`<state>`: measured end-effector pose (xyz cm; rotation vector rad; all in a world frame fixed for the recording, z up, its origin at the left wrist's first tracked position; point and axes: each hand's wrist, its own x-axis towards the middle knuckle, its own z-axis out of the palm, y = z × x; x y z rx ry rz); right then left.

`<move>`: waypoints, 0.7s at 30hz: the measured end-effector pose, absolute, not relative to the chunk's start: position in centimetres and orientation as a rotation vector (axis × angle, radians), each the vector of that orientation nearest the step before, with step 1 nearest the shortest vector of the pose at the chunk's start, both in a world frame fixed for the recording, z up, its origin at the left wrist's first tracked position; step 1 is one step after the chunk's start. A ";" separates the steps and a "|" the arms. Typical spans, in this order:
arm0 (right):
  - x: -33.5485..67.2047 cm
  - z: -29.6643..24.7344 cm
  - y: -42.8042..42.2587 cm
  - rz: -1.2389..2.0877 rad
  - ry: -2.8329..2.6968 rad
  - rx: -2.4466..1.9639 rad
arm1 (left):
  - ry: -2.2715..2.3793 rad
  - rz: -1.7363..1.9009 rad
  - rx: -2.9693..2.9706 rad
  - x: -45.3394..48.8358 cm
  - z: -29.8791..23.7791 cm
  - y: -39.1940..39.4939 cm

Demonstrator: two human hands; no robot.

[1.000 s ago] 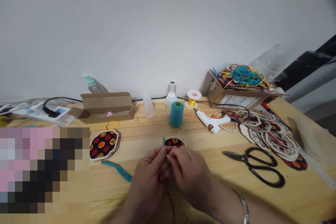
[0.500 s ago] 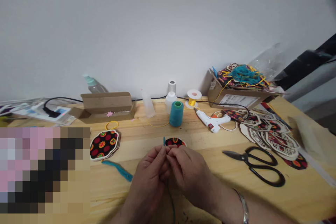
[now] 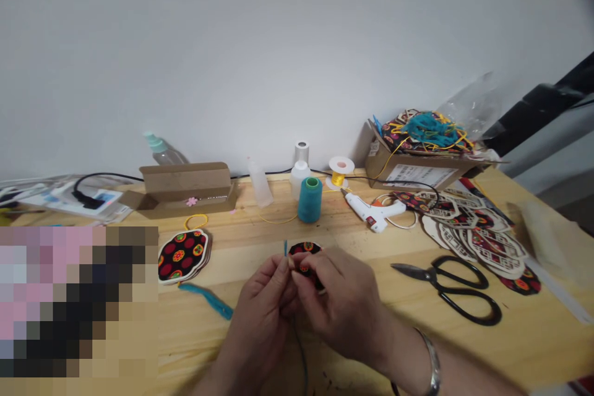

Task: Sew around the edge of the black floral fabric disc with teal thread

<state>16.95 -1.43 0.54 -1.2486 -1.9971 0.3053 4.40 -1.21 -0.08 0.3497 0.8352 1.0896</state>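
My left hand [image 3: 265,294] is closed in a pinch on a strand of teal thread [image 3: 285,249]. A short end stands up above the thumb, and a dark strand hangs below the hands. My right hand [image 3: 342,297] meets it with thumb and forefinger pinched close to the left fingertips; what they grip is too small to make out. Behind the fingers lies a patterned fabric piece [image 3: 306,247], black with red dots, partly covered by my right hand. The teal thread cone [image 3: 310,201] stands just beyond it.
Black-handled scissors [image 3: 434,275] and a white glue gun [image 3: 375,211] lie at the right, near piled patterned pieces [image 3: 492,247]. A stack of patterned pieces [image 3: 183,255] with a teal tassel [image 3: 208,300] is at the left. Boxes [image 3: 185,179] and bottles [image 3: 301,179] line the wall.
My right fingers have shifted slightly and opened a gap from the hand's earlier tight bunch, showing more of the fabric piece behind. More of the teal thread end shows upright. The view has drifted slightly.
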 end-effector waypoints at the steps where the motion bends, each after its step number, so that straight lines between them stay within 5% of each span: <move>1: 17.2 0.9 -1.2 0.293 -1.955 -1.278 | 0.834 1.098 0.361 4.4 -0.1 -1.2; 4: 17.7 1.8 -0.4 0.515 -1.750 -1.339 | 0.868 1.074 0.410 4.4 -0.3 -1.3; 10: 17.4 1.4 0.8 1.604 -1.183 -1.189 | 0.900 0.950 0.541 4.4 -0.5 -1.8; 21: 17.5 1.1 1.1 1.582 -1.085 -1.209 | 0.937 0.924 0.579 4.7 0.0 -1.6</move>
